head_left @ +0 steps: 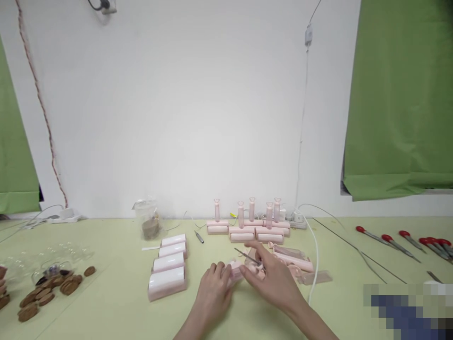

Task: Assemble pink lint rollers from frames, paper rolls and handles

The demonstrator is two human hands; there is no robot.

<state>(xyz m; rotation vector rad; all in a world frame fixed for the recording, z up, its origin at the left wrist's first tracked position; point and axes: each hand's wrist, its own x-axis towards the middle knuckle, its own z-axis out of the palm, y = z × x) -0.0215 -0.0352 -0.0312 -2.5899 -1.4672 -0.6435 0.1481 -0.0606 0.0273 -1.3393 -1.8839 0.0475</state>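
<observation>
a: how would that translucent pink plastic piece (pixel 235 274) handle?
b: light, i'd guess, and fairly stiff, with a smooth surface that could slip. it looks thin, so a hard pinch might crack or scratch it. best held by its sides, close to the end.
a: where is it now?
b: between the hands, its near end under the fingers of the left hand (pixel 214 285).
a: and how do the hands stand?
b: the left is curled closed around the piece. the right hand (pixel 272 276) is partly open, thumb and forefinger spread, with a slim metal tool (pixel 247 255) lodged under the fingers. the thumb tip is right by the piece; i can't tell whether it touches.
a: what's around them?
b: left of the left hand, a row of white-and-pink curved cases (pixel 166 283). just beyond the right hand, loose pink plastic parts (pixel 295 261). farther off, ahead of both hands, pink assemblies (pixel 242 234) with upright translucent tubes (pixel 241 216).
</observation>
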